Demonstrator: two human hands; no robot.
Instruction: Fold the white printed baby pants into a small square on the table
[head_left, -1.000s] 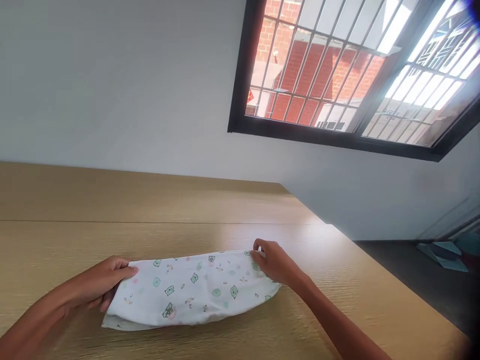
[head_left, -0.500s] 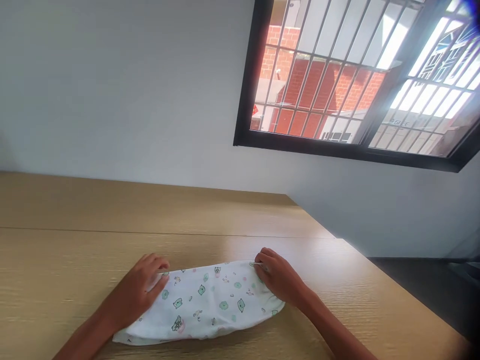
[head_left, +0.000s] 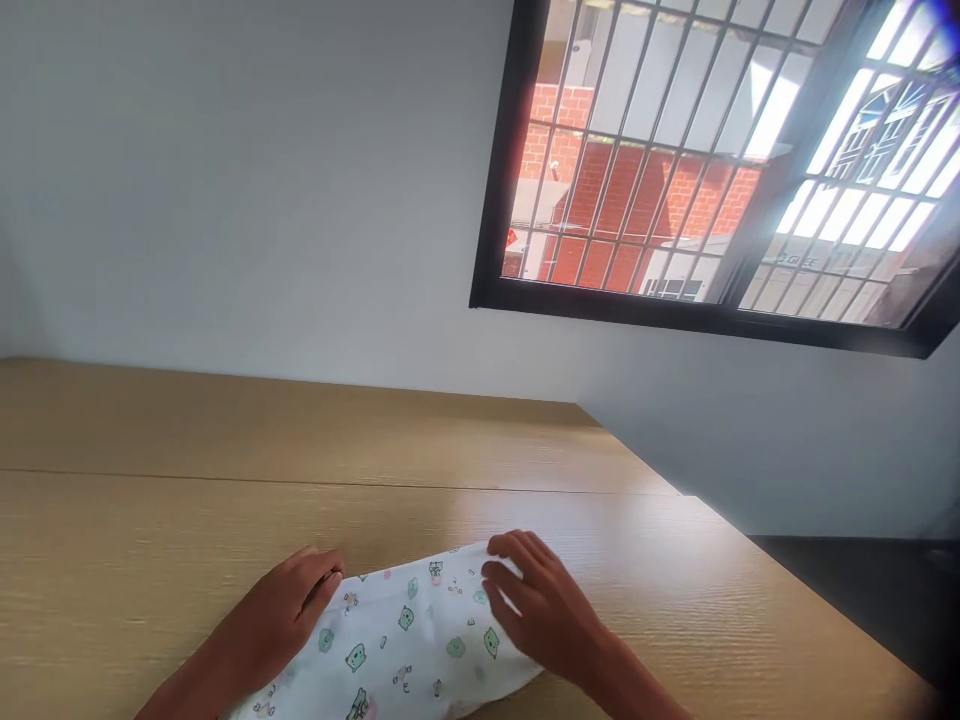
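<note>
A white cloth (head_left: pixel 405 650) printed with small green cartoon animal faces lies folded on the light wood table (head_left: pixel 225 520), its lower part cut off by the bottom of the picture. My left hand (head_left: pixel 281 620) rests at the cloth's far left edge, slightly blurred, and I cannot tell whether it grips the fabric. My right hand (head_left: pixel 540 610) lies on the cloth's right part with its fingers spread and holds no visible fold.
A seam (head_left: pixel 225 478) runs across the table, whose right edge drops to a dark floor (head_left: pixel 847 600). Behind stand a white wall (head_left: pixel 225 200) and a black-framed barred window (head_left: pixel 675 170) showing a red brick building.
My right hand has left the cloth's far edge and spread its fingers on top. My left hand has shifted slightly. Everything sits lower in the picture, with the cloth now cut off.
</note>
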